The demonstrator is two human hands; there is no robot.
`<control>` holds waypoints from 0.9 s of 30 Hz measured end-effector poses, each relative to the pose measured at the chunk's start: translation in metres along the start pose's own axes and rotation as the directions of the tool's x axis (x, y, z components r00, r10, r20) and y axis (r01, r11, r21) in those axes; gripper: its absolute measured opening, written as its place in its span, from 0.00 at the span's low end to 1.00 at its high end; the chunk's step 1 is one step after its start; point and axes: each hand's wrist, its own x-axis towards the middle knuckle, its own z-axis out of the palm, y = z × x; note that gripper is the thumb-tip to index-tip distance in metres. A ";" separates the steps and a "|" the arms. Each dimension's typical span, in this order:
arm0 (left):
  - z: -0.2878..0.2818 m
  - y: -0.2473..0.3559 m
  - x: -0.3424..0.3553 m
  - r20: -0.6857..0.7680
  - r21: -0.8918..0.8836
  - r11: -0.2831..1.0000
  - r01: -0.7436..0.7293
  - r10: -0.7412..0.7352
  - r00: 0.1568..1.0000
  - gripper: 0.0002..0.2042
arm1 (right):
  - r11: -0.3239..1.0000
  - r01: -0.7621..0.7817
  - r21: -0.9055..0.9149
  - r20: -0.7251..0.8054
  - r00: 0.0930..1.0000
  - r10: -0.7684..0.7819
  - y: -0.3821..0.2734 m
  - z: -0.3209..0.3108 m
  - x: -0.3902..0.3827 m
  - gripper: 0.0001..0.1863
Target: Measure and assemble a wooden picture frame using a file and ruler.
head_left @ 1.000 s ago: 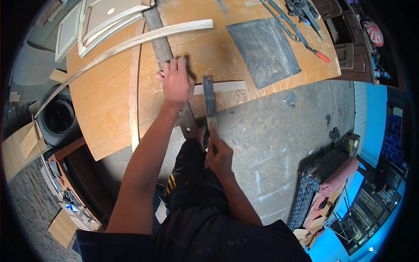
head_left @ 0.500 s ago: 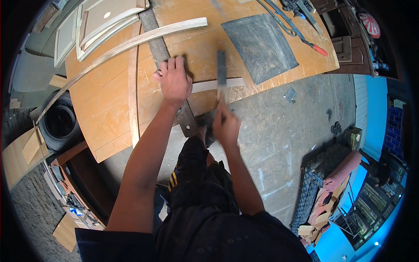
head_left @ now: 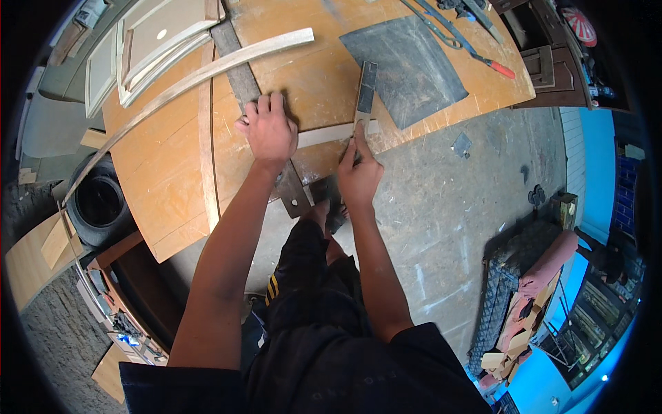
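Leftmost, we see a black tyre point(head_left: 102, 200) standing beside the orange-brown table point(head_left: 162, 186), with a stack of pale framed panels point(head_left: 164, 34) on the tabletop's far left corner. A long, thin wooden strip point(head_left: 227, 61), its line bowed in our view, runs from near the tyre up across the table, passing over a straighter batten point(head_left: 207, 131) and a dark flat bar point(head_left: 240, 76).

That bar slants down beneath our left hand point(head_left: 269, 134) and pokes out past the table's near edge. The left hand's fingers are bent and bunched, knuckles up – we cannot tell what, if anything, they are closed on. From under its right side emerges a short pale strip point(head_left: 324, 135), lying flat near the table's near edge.

Further right, our right hand point(head_left: 360, 176) is wrapped round the near end of a dark, straight-sided tool point(head_left: 366, 86), forefinger stretched along it. The tool crosses above the pale strip close to its right end – whether they touch, we cannot tell. Its far end overlaps the left edge of a dark grey sheet point(head_left: 414, 69). Beyond that lies a red-handled tool point(head_left: 501, 69), and over the floor at far right we find a rolled pink cloth point(head_left: 552, 262).
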 end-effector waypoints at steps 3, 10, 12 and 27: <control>-0.004 -0.009 -0.006 -0.015 0.007 1.000 0.007 -0.007 1.000 0.18 | 0.997 -0.030 -0.071 0.175 0.984 0.042 -0.012 -0.008 -0.066 0.26; -0.001 -0.006 -0.005 -0.042 -0.010 1.000 -0.016 0.016 0.999 0.17 | 0.992 -0.067 -0.104 0.046 0.996 0.072 0.010 -0.022 0.003 0.21; -0.002 -0.002 -0.005 -0.044 0.001 1.000 -0.012 0.012 0.999 0.16 | 0.992 -0.072 -0.106 0.033 0.997 0.076 0.009 -0.024 0.002 0.21; 0.001 -0.012 0.001 -0.019 0.008 1.000 -0.019 0.019 1.000 0.15 | 0.996 0.060 0.067 -0.078 0.995 -0.055 0.022 -0.059 0.022 0.20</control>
